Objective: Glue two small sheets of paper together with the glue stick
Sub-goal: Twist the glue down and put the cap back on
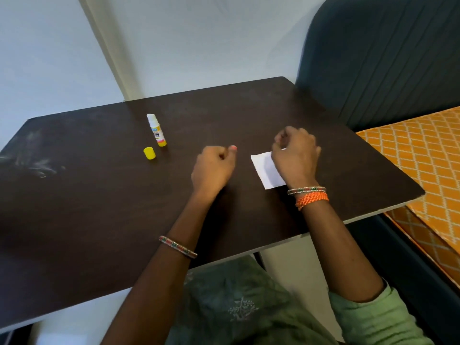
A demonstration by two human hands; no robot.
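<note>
A small white sheet of paper (265,169) lies on the dark table (99,195), right of centre. My right hand (296,155) is over its right part with fingers curled down onto it; whether it pinches the paper or a second sheet is hidden under the hand. My left hand (214,168) hovers just left of the paper, fingers curled into a loose fist and holding nothing. The glue stick (156,130) stands upright and uncapped at the back left. Its yellow cap (149,153) sits on the table just in front of it.
The table's right edge (398,202) runs close to an orange patterned cushion (428,155). A dark blue padded chair back (385,58) stands behind the far right corner. A pale wall is behind the table.
</note>
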